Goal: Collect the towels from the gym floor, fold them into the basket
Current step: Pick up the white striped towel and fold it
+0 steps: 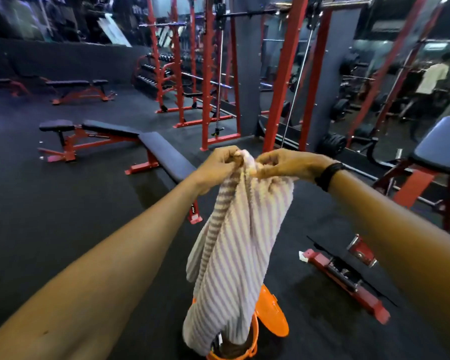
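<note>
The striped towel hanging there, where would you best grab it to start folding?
Judging by its pose, at the top edge. The striped towel hangs bunched from both hands, left hand and right hand, pinching close together. Sliding each hand outward along that edge to a corner should let it hang flat above the orange basket.

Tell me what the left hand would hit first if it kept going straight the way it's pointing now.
Probably the right hand: the left hand points toward it, both pinching the striped towel at its top edge, almost touching. Depth is unclear.

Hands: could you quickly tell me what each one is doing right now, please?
Left hand: grips the towel top.
Right hand: pinches the same towel.
</note>
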{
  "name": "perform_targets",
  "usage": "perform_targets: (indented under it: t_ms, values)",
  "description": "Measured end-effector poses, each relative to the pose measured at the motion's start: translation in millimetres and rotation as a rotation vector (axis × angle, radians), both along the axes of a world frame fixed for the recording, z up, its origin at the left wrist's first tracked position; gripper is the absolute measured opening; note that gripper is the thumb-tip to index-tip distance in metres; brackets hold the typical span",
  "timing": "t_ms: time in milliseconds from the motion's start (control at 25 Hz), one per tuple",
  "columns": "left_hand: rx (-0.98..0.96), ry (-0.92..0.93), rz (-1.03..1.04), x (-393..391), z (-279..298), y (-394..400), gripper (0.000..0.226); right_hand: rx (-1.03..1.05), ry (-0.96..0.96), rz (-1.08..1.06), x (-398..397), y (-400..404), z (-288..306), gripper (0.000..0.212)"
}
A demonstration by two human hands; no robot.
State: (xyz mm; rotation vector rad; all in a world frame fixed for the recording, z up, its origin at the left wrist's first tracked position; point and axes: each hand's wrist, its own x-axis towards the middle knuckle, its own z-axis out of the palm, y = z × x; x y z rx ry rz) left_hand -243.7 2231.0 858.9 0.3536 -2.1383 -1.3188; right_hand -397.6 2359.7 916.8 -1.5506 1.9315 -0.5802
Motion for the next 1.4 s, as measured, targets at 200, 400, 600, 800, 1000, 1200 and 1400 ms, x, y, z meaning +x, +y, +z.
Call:
perform_targets:
  t_ms: [200,400,600,800,1000,1200,1400]
  values:
    - [-0.11,-0.021,0.184,-6,-23,-38,0.017,-0.316,0.042,-0.21,5,-24,13,0.024]
    - [-0.149,-0.184,0.106,6,-88,-39,0.018,-0.517,-0.206,-0.249,17,-17,23,0.018]
    - [0.097,-0.493,-0.391,9,-131,-10,0.039,-0.728,-0.554,-0.276,16,-1,43,0.023]
    - [-0.225,-0.592,-0.206,-8,-137,-15,0.064,-0.782,-0.471,-0.478,-15,38,60,0.021]
    - [0.154,-0.297,0.003,-15,-85,-28,0.02,-0.658,-0.186,-0.832,-55,77,44,0.018]
    - [0.305,-0.088,0.015,-34,1,-8,0.025,-0.375,-0.103,-0.839,-64,81,14,0.027]
    - [0.417,-0.01,0.025,-54,60,4,0.029,-0.16,0.308,-0.59,-23,70,10,0.06]
